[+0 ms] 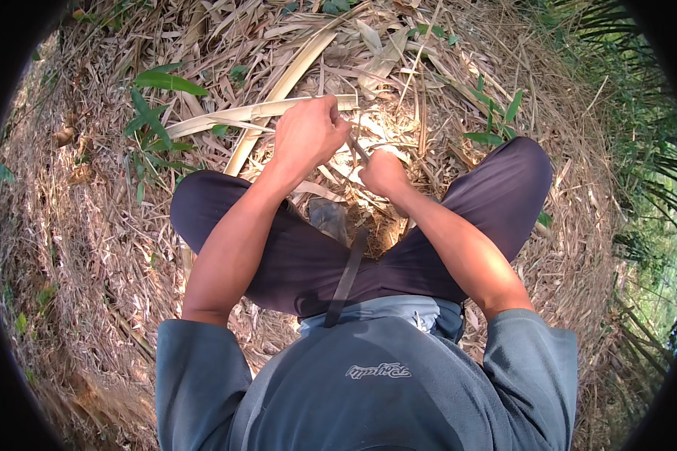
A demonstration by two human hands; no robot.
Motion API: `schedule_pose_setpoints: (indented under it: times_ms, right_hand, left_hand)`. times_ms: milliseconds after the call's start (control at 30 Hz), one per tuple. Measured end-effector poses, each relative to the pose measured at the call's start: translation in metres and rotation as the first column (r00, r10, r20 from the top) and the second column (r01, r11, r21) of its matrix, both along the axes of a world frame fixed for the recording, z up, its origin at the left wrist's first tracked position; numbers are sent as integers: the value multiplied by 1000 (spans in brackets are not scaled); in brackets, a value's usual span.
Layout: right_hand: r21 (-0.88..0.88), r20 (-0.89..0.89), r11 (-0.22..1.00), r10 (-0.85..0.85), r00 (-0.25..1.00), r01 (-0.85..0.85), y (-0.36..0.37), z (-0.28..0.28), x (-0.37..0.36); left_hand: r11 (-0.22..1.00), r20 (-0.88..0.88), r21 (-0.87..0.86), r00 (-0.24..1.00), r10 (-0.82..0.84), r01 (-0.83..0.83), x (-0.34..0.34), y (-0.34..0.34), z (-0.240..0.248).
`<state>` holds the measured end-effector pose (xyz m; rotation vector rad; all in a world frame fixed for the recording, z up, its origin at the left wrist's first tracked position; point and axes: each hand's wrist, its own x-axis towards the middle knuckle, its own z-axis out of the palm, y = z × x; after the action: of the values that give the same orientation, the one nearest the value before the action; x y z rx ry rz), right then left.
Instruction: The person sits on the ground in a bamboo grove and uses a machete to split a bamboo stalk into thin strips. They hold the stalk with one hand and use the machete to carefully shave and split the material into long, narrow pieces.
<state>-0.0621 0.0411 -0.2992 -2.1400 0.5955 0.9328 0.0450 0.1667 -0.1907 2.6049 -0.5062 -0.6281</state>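
My left hand (308,135) is closed, its fingers curled in front of a long pale plant strip (218,120). The strip passes behind the fist, and its squared end shows on the far side; whether the fingers grip it is hidden. Lower and to the right, my right hand (384,173) is closed around a thin dark blade-like piece (359,149), which slants up toward the left fingertips. Both hands are above the ground between my bent knees. A second pale strip (305,60) runs diagonally behind the left hand.
Dry leaves and fibres (105,248) cover the ground. Green leafy shoots (154,124) grow at the left, with more (493,120) beyond my right knee. A dark flat strap-like strip (346,282) lies over my lap. A greyish object (327,218) sits between my legs.
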Motion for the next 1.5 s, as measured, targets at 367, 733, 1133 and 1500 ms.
schedule_pose_setpoints:
  times_ms: [367, 733, 1133, 1500]
  right_hand:
    - [-65, 126, 985, 167, 978, -160, 0, -42, -18]
    - [130, -77, 990, 56, 995, -46, -2, -101, -31]
    - [-116, -2, 990, 77, 997, -77, 9, -90, -27]
    - [-92, -84, 991, -101, 991, 94, -6, -68, -1]
  left_hand:
    - [991, -39, 133, 999, -23, 28, 1, 3, 7]
    - [978, -12, 202, 998, -55, 57, 6, 21, 12]
    - [985, -15, 140, 994, -105, 106, 13, 32, 18]
    - [917, 116, -377, 975, 189, -133, 49, 103, 115]
